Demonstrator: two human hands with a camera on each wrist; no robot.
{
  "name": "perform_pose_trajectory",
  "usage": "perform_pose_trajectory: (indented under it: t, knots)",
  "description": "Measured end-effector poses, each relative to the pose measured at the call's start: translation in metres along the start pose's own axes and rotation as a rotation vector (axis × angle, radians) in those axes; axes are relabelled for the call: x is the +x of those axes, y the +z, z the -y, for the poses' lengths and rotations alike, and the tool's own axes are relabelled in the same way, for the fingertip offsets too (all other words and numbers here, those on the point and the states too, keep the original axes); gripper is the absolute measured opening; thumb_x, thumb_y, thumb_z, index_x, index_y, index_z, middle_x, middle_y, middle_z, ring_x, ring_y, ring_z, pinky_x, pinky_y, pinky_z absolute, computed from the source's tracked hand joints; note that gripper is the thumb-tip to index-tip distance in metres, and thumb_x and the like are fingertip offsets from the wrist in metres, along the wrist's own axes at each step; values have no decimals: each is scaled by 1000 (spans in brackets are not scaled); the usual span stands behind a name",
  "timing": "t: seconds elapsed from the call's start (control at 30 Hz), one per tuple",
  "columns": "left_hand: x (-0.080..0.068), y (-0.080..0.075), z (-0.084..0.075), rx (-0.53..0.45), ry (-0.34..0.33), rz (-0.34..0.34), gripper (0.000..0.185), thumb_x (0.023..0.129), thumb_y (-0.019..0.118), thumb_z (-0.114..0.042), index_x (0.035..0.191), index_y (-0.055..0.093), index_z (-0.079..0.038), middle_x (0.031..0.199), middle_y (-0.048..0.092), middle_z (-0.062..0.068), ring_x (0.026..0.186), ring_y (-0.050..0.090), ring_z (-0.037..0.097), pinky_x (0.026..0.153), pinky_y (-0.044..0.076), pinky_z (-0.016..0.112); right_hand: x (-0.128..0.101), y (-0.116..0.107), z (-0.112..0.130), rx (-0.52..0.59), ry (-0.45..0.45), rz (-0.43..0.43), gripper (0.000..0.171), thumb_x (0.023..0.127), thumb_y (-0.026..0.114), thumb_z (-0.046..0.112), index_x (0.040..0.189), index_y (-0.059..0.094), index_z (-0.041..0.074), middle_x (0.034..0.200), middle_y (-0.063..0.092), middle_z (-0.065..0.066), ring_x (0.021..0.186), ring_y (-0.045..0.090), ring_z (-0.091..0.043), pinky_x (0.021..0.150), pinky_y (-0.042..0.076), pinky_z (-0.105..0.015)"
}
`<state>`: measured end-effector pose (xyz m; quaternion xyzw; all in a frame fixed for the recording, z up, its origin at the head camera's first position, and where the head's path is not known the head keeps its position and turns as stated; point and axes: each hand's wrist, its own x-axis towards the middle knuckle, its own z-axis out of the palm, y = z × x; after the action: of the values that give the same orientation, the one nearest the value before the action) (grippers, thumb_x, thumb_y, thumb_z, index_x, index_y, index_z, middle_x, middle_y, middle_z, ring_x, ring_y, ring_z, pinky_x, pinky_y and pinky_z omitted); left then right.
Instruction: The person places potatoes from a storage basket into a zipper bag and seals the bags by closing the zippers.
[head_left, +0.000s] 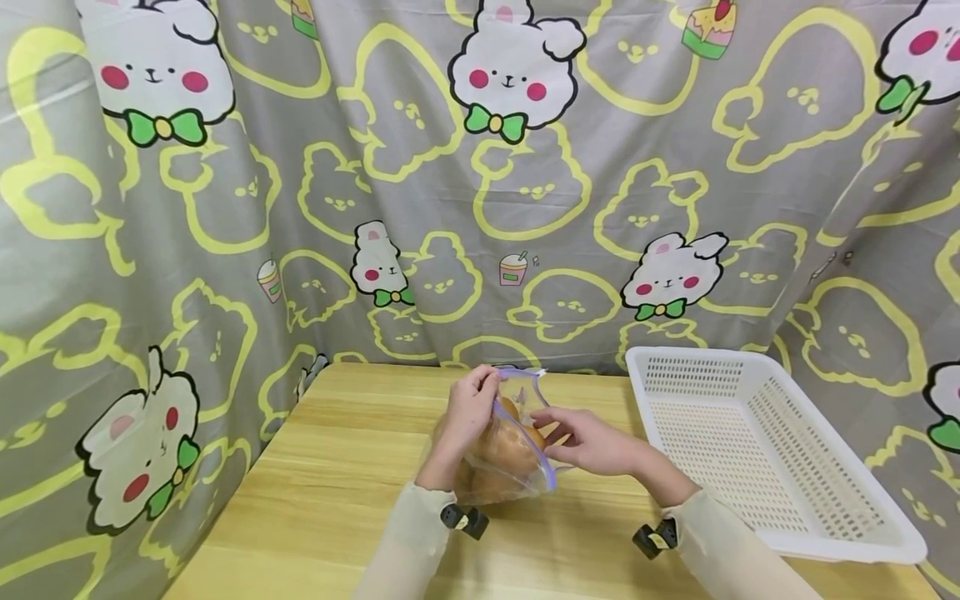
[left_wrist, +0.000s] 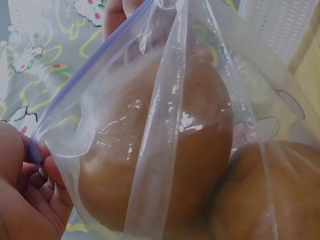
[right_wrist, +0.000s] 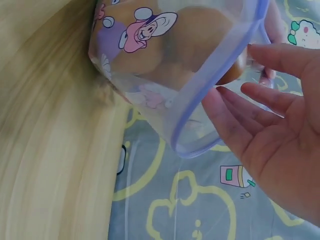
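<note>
Head view, bag: a clear zip bag (head_left: 517,446) with a purple seal strip stands on the wooden table (head_left: 322,492), between the two hands, with round brown buns (head_left: 504,450) inside.
Head view, left hand: the left hand (head_left: 471,414) pinches the upper rim of the bag at the seal strip and holds the mouth up.
Head view, right hand: the right hand (head_left: 592,442) lies beside the open mouth with fingers stretched out, touching or just short of the rim; it holds nothing.
Head view, surroundings: a white perforated basket (head_left: 757,450) sits on the table to the right, apart from the bag; a cartoon-rabbit cloth (head_left: 225,208) hangs behind.
Left wrist view: fingers (left_wrist: 50,175) clamp the purple strip (left_wrist: 80,85); two buns (left_wrist: 165,150) press against the film.
Right wrist view: the palm (right_wrist: 280,140) is relaxed and open next to the curved seal strip (right_wrist: 210,125); whether a fingertip touches the plastic is hard to tell, as the film blurs the edge.
Step in hand: judging by this, the bag is held open, still unsealed.
Next move calls for: the free hand to take the opposite lip while the left keeps the rim steady, so that the buns do not tip out.
</note>
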<state>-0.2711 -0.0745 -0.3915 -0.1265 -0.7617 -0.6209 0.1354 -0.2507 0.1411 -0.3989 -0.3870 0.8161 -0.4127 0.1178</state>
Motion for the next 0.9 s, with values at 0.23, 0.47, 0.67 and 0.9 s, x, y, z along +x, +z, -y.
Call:
perform_pose_trajectory:
  t: [0.23, 0.47, 0.67, 0.9]
  knots:
    - [3, -3, -1, 3, 1, -30, 18, 98, 50, -8, 91, 63, 2, 62, 52, 4, 42, 43, 5, 39, 37, 18, -6, -2, -1, -26, 3, -47, 30, 93, 59, 10, 120, 56, -2, 115, 59, -16, 94, 64, -23, 72, 54, -27]
    - [-5, -7, -28, -12, 9, -9, 17, 97, 47, -1, 90, 60, 8, 64, 54, 17, 43, 42, 3, 41, 37, 16, -7, -2, -6, -45, 12, -57, 22, 93, 59, 8, 114, 60, 2, 106, 63, -8, 90, 64, -18, 69, 54, -27]
    - [-10, -9, -42, -19, 26, -27, 17, 96, 47, 1, 89, 59, 10, 65, 54, 21, 42, 40, 3, 41, 36, 15, -10, -2, -4, -96, 13, -92, 20, 95, 57, 13, 112, 61, 3, 106, 63, -5, 92, 63, -17, 73, 53, -28]
    - [-9, -10, -42, -28, 15, -29, 17, 96, 47, 1, 90, 60, 11, 65, 54, 21, 42, 41, 3, 41, 36, 14, -15, 12, 4, -188, -9, -218, 20, 97, 56, 25, 105, 64, 9, 100, 64, 1, 89, 62, -15, 71, 53, -27]
